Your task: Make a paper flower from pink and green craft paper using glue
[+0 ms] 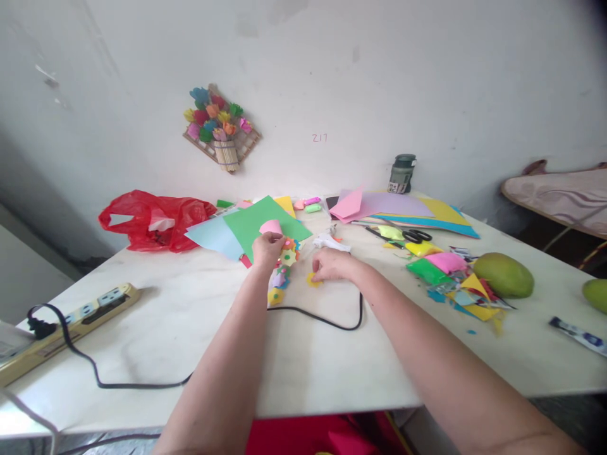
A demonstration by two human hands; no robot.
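Observation:
My left hand point(268, 248) has its fingers pressed together at a pink paper piece point(270, 226), beside a cluster of small colored paper flowers point(288, 257). More flowers, one of them yellow point(275, 296), lie just below it. My right hand point(327, 264) pinches the edge of a yellow flower point(313, 280) on the table. Behind my right hand lies a white glue gun point(331, 242), partly hidden by the hand. A green paper sheet point(251, 221) spreads out behind my left hand.
The white table point(156, 328) holds a red plastic bag point(156, 221), a power strip point(90, 316), a black cord point(327, 322), scissors point(417, 236), paper sheets point(389, 205), clay packets and scraps, a green mango point(503, 275) and a dark bottle point(401, 174).

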